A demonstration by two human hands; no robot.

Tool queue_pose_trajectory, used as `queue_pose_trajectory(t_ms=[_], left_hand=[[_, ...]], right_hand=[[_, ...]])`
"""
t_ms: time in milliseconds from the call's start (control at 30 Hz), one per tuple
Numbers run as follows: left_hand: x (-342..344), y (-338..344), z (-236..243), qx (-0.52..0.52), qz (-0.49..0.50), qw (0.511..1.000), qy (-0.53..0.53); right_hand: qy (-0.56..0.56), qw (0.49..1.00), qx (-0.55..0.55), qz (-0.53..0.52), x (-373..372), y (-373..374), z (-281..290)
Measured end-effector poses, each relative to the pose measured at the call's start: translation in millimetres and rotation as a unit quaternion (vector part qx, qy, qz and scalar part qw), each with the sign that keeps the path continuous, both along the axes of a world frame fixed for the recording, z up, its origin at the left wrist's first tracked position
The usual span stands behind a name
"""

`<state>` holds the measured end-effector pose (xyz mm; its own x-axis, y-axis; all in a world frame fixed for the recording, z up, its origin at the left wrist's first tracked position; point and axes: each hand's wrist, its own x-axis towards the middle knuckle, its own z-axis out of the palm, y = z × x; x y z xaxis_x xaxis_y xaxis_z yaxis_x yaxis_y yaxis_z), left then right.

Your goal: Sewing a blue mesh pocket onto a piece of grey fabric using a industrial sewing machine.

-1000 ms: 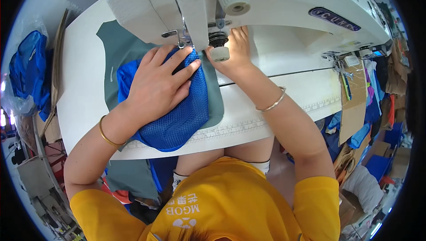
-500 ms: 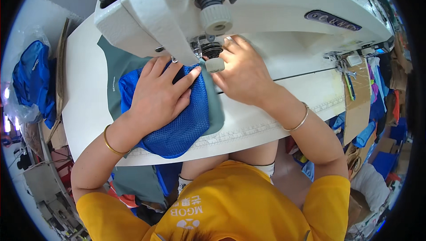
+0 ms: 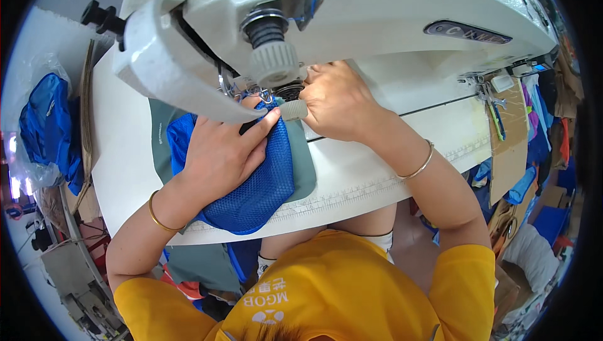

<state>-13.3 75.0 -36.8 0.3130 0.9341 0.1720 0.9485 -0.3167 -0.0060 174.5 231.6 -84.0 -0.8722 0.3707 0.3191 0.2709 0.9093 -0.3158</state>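
Observation:
A white sewing machine (image 3: 383,17) stands over the table, its head leaning across both hands. My left hand (image 3: 217,159) lies on a piece of blue mesh fabric (image 3: 254,199), thumb and index finger apart, with its other fingertips behind the machine's white lever. Beneath the mesh is a grey-green fabric panel (image 3: 303,181). At the right of the machine's grey knob (image 3: 293,110), my right hand (image 3: 342,102) has its fingers curled in. Its fingertips are partly hidden, and what they grip does not show. The machine head covers the stitching spot.
A ruler strip (image 3: 352,195) runs along the table's front edge. To the left hangs a clear bag with blue fabric (image 3: 47,124). Small tools (image 3: 492,105) sit at the table's right end beside cardboard (image 3: 510,146). Coloured cloth lies heaped beyond.
The machine head sits lower and further left in view, covering more of my left fingers. My right hand's fingers, stretched forward before, are now curled in. The mesh appears slightly lower.

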Motion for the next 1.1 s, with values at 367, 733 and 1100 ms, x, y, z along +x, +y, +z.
queue_pose_trajectory(t_ms=[367,733,1100], left_hand=[[5,0,5,-0.01,0.011,1.0,-0.002],[9,-4,2,0.004,0.018,1.0,0.011],[3,-7,-3,0.01,0.027,1.0,0.008]], right_hand=[[0.011,0.999,0.041,0.003,0,-4,3],[0.041,0.995,0.087,-0.022,8,-20,3],[0.026,0.99,0.13,-0.04,19,-42,14]])
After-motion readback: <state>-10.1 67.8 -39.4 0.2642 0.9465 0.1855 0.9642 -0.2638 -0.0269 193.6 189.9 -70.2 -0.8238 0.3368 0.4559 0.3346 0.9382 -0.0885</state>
